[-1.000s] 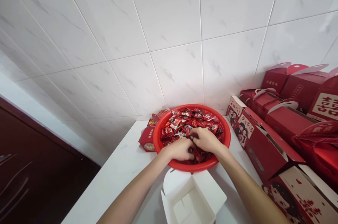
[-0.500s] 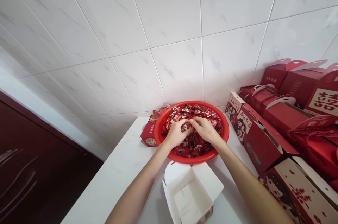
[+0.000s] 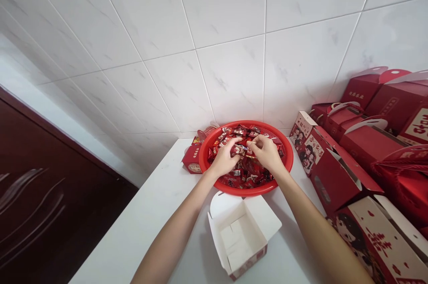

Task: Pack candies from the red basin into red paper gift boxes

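Note:
A round red plastic basket (image 3: 204,166) holds a heap of red-wrapped candies (image 3: 250,172). My left hand (image 3: 224,159) is over the left part of the heap, its thumb and forefinger spread around candies that it may be touching. To its right, my right hand (image 3: 267,152) pinches a small wrapped candy (image 3: 250,143) by its edge; the fingers hide most of it. Between my forearms, in front of the basket, stands an open white-lined paper box (image 3: 238,241) with its flaps folded out and nothing inside.
Several red gift boxes (image 3: 337,172) with handles line the right side. A small red box (image 3: 191,159) sits left of the basket. A white tiled wall (image 3: 230,74) rises behind the white tabletop (image 3: 163,190). Dark brown panelling (image 3: 40,195) is at the left.
My hands have drawn apart; their fingertips met over the candies before. The right hand has shifted right, with a wrapped candy's edge now visible at its fingertips. The view has tilted slightly.

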`<control>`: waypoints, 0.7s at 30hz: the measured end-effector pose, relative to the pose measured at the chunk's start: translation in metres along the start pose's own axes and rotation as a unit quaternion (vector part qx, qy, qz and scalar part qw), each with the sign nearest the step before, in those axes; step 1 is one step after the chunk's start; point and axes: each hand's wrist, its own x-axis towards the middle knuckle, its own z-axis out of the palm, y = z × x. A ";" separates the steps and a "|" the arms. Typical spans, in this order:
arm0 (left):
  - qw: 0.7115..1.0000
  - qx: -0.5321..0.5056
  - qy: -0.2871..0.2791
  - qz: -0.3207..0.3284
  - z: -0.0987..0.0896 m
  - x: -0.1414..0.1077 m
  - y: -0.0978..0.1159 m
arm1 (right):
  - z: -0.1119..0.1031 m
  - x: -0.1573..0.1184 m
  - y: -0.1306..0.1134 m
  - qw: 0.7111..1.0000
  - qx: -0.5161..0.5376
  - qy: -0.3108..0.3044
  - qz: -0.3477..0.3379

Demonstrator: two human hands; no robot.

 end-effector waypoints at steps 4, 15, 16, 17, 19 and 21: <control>0.999 -0.021 0.050 -0.005 0.000 0.002 -0.003 | -0.001 0.000 0.000 1.000 0.024 0.016 0.011; 0.981 -0.057 0.181 0.031 -0.005 -0.001 0.009 | -0.001 -0.006 -0.012 0.954 0.222 -0.091 0.178; 0.981 -0.054 0.176 0.054 -0.005 -0.002 0.011 | -0.001 -0.008 -0.017 0.944 0.243 -0.103 0.198; 0.981 -0.053 0.171 0.076 -0.005 -0.002 0.012 | 0.000 -0.009 -0.022 0.933 0.265 -0.115 0.214; 0.980 -0.054 0.158 0.105 -0.006 -0.002 0.013 | 0.003 -0.012 -0.030 0.911 0.315 -0.131 0.233; 0.983 -0.063 0.135 0.110 -0.006 -0.003 0.013 | 0.009 -0.014 -0.036 0.890 0.372 -0.113 0.240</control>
